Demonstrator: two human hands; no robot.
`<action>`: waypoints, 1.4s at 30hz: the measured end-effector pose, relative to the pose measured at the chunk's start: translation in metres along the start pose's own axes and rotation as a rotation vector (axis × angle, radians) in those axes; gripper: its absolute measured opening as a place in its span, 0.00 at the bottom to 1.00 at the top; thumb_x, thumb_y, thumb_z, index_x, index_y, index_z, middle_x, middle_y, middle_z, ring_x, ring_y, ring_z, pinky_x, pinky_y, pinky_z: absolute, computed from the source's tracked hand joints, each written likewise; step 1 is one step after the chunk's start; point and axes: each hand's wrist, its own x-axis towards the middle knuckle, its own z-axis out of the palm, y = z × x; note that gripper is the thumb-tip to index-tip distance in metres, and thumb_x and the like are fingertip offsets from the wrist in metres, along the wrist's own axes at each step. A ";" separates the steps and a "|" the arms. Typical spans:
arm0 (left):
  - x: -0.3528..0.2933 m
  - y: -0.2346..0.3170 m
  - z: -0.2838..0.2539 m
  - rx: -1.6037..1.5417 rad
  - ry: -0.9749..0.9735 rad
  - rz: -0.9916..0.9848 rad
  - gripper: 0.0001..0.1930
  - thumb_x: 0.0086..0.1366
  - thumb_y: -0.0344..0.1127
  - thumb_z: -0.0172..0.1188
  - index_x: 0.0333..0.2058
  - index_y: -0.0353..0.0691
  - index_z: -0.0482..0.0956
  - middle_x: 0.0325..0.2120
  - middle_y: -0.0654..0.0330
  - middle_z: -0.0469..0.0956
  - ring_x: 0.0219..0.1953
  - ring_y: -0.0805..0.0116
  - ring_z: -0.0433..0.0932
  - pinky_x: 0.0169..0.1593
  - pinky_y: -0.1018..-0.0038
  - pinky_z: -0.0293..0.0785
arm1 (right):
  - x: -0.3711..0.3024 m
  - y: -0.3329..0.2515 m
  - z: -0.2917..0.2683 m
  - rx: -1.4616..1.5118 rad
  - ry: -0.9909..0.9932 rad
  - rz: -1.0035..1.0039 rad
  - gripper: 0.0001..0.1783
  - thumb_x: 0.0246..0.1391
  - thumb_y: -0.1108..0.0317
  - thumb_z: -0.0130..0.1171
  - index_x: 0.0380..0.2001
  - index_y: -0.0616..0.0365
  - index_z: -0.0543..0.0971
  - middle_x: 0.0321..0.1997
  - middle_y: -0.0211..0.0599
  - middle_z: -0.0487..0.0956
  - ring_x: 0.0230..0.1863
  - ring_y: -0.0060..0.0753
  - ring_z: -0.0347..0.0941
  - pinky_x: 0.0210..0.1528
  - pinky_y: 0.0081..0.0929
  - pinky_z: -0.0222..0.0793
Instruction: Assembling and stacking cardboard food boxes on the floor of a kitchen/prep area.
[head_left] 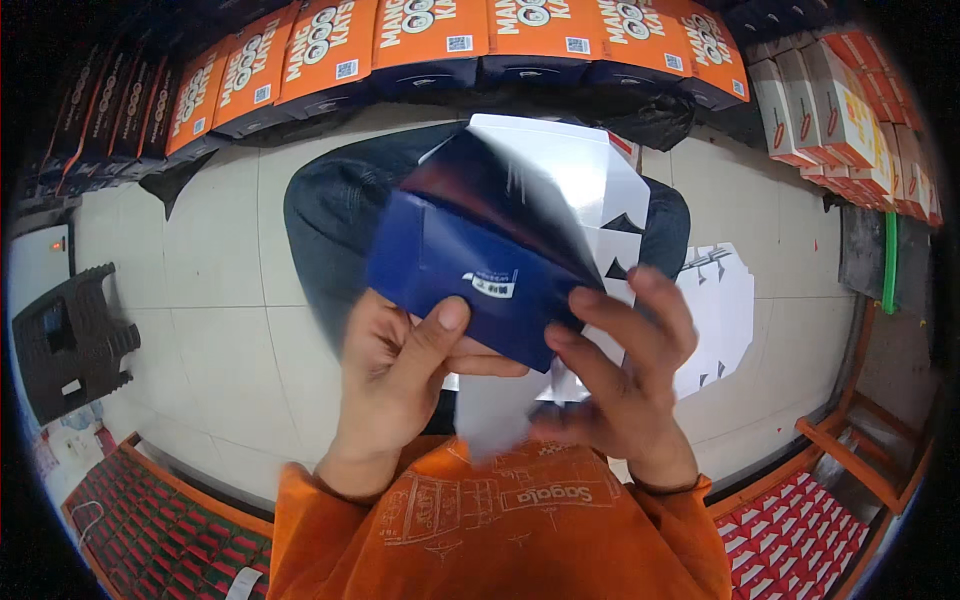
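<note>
From where I stand, the pale tiled floor (200, 350) takes up most of the room; along its far side runs a curved row of orange-topped boxes (430, 40) with dark sides; nearer, an orange shirt (640, 540) and dark trousers (320, 215) show someone sitting, knees spread; shiny white card sheets (540, 150) lie across the lap, and a pile of white cut blanks (720, 320) rests on the tiles to the right; above the lap, between the two hands, is a dark blue carton (450, 260), tilted, its raised flap blurred; the left hand (400, 370) grips its lower edge, thumb on the near face, fingers beneath; the right hand (630, 370) is at the carton's right end, fingers apart and bent, fingertips against the edge, though blur means I cannot tell whether it pinches anything; smallest is a white printed mark (495, 287), just beyond the left thumb.
</note>
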 end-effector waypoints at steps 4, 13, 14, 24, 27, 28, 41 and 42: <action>-0.008 -0.014 -0.002 0.120 0.078 -0.021 0.16 0.68 0.33 0.53 0.51 0.30 0.66 0.39 0.48 0.79 0.39 0.59 0.82 0.40 0.65 0.84 | 0.007 0.002 -0.012 -0.021 -0.122 -0.021 0.22 0.41 0.47 0.65 0.35 0.50 0.83 0.55 0.31 0.74 0.64 0.47 0.59 0.63 0.50 0.52; 0.051 -0.048 -0.030 0.340 -0.046 0.068 0.16 0.64 0.23 0.55 0.50 0.33 0.69 0.43 0.55 0.77 0.43 0.64 0.80 0.44 0.71 0.80 | -0.002 0.064 0.030 0.669 0.005 0.336 0.25 0.36 0.73 0.71 0.42 0.55 0.77 0.56 0.42 0.72 0.63 0.51 0.62 0.62 0.49 0.58; 0.056 -0.048 -0.035 0.360 0.025 0.034 0.16 0.64 0.23 0.55 0.50 0.33 0.69 0.43 0.55 0.77 0.43 0.64 0.80 0.44 0.71 0.80 | -0.002 0.066 0.026 0.653 -0.027 0.256 0.26 0.38 0.75 0.66 0.46 0.53 0.77 0.59 0.43 0.70 0.66 0.50 0.59 0.64 0.49 0.55; 0.058 -0.011 -0.059 1.035 -0.705 -0.309 0.26 0.57 0.37 0.65 0.54 0.36 0.70 0.47 0.45 0.75 0.49 0.54 0.76 0.49 0.64 0.73 | 0.018 0.062 0.011 0.158 -0.478 0.026 0.48 0.26 0.59 0.76 0.58 0.45 0.70 0.54 0.43 0.72 0.51 0.50 0.70 0.52 0.40 0.68; 0.050 0.022 -0.097 0.290 -0.475 -0.062 0.42 0.52 0.55 0.69 0.61 0.40 0.63 0.53 0.39 0.70 0.57 0.51 0.70 0.58 0.61 0.68 | 0.000 0.076 0.016 0.734 0.179 0.530 0.36 0.42 0.56 0.72 0.53 0.59 0.71 0.47 0.38 0.74 0.47 0.31 0.72 0.48 0.27 0.68; 0.045 0.022 -0.108 0.102 -0.348 0.054 0.42 0.54 0.57 0.64 0.61 0.39 0.63 0.53 0.41 0.70 0.57 0.52 0.70 0.59 0.62 0.66 | -0.005 0.080 0.020 0.745 0.177 0.499 0.36 0.42 0.56 0.72 0.53 0.59 0.71 0.47 0.38 0.74 0.47 0.31 0.72 0.48 0.27 0.68; 0.034 -0.029 -0.037 0.362 -0.410 0.092 0.54 0.36 0.50 0.68 0.62 0.31 0.55 0.58 0.48 0.61 0.63 0.54 0.59 0.65 0.67 0.51 | -0.002 0.038 0.033 0.333 0.095 0.166 0.38 0.33 0.30 0.60 0.42 0.45 0.83 0.50 0.39 0.65 0.54 0.52 0.57 0.57 0.49 0.51; 0.035 -0.025 -0.033 0.417 -0.335 0.154 0.55 0.37 0.50 0.67 0.62 0.31 0.54 0.58 0.47 0.60 0.63 0.53 0.58 0.65 0.66 0.50 | -0.003 0.037 0.032 0.278 0.152 0.238 0.38 0.32 0.29 0.59 0.42 0.44 0.83 0.49 0.37 0.64 0.54 0.52 0.56 0.56 0.50 0.51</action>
